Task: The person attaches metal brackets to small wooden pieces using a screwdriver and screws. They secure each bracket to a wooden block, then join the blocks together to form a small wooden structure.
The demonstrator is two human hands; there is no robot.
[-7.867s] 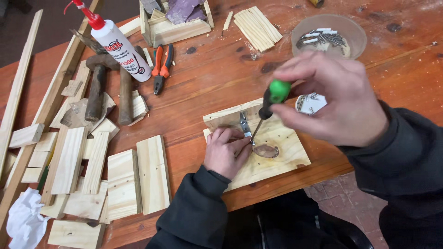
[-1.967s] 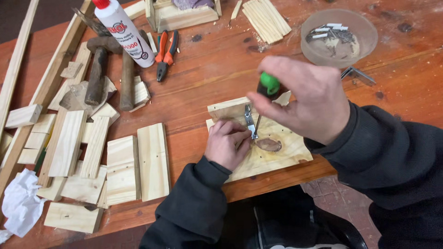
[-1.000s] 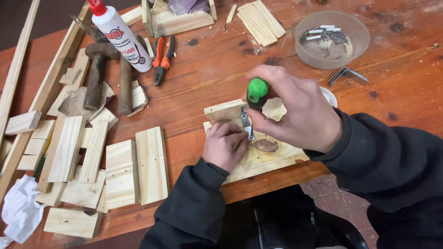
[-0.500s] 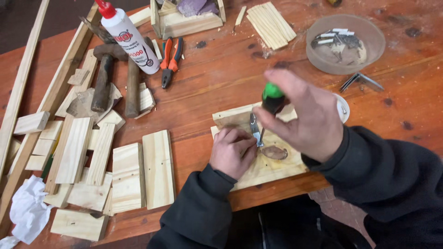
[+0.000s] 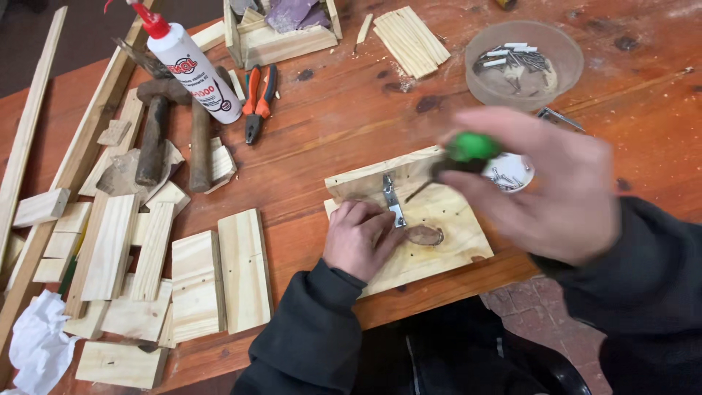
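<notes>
Near the tabletop's front edge, the left hand (image 5: 360,238) presses a small, stiff metal hinge (image 5: 393,200) onto a light pale pine board (image 5: 439,234), while the right hand (image 5: 537,183) closes around a green-handled screwdriver (image 5: 457,157), best held by its handle.

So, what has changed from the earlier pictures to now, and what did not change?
The right hand has lifted the green-handled screwdriver up and to the right; its tip no longer stands upright on the metal bracket but hangs slanted beside it, blurred by motion. Nothing was let go. The left hand still presses on the wooden board next to the bracket, and the board lies where it was.
</notes>
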